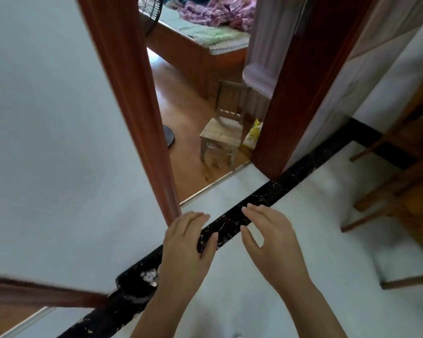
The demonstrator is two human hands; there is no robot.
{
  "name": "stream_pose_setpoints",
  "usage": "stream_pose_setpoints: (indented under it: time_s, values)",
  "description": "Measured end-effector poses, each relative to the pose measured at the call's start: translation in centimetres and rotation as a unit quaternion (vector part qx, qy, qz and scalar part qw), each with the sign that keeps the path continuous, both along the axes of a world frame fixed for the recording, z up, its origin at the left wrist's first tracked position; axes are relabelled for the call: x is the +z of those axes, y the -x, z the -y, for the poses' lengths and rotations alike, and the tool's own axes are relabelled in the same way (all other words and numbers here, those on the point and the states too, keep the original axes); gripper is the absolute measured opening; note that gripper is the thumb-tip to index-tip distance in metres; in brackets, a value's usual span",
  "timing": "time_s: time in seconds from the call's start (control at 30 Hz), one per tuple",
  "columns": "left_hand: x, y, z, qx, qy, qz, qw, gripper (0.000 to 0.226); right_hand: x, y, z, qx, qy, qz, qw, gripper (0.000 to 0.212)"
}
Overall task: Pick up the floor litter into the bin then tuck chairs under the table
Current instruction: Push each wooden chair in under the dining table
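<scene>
My left hand point(183, 247) and my right hand point(271, 242) hover side by side over the white tiled floor, fingers apart, holding nothing. Both hang above a black marble floor strip point(266, 195). A small crumpled whitish scrap point(150, 277) lies on that strip by the wall corner, just left of my left wrist. Wooden chair legs point(386, 203) stand at the right edge. A small low wooden chair point(224, 132) sits inside the doorway ahead. No bin is in view.
A white wall point(59, 142) with a red-brown door frame point(132, 106) fills the left. Through the doorway lie a wooden bed point(195, 52), a fan base point(169, 136) and a yellow-white bag point(253, 134). The door jamb point(286, 113) stands at the right.
</scene>
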State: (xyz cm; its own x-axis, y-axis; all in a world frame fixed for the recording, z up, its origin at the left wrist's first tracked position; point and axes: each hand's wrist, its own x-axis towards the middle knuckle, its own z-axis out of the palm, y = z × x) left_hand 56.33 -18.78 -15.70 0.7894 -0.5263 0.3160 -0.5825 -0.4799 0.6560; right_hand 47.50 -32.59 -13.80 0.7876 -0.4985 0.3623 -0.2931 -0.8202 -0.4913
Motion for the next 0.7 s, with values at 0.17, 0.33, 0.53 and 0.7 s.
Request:
stream_pose_setpoints:
  time_s: [0.17,0.33,0.53,0.7]
  values:
    - [1.5,1.0,1.3,-0.105,0.001,0.03,0.994,0.039,2.5,4.2,-0.2,-0.074,0.047,-0.016,0.996,0.033]
    - [2.0,3.0,3.4,-0.213,-0.008,0.053,0.976,0.039,3.8,8.9,-0.1,-0.16,0.065,-0.042,0.984,0.033]
    - [2.8,4.9,6.8,-0.329,-0.03,0.091,0.939,0.039,4.7,15.8,1.2,-0.243,0.087,-0.069,0.964,0.038]
    - [4.0,9.1,11.2,-0.389,-0.021,0.097,0.916,0.04,5.1,21.3,2.8,-0.321,0.091,-0.068,0.94,0.033]
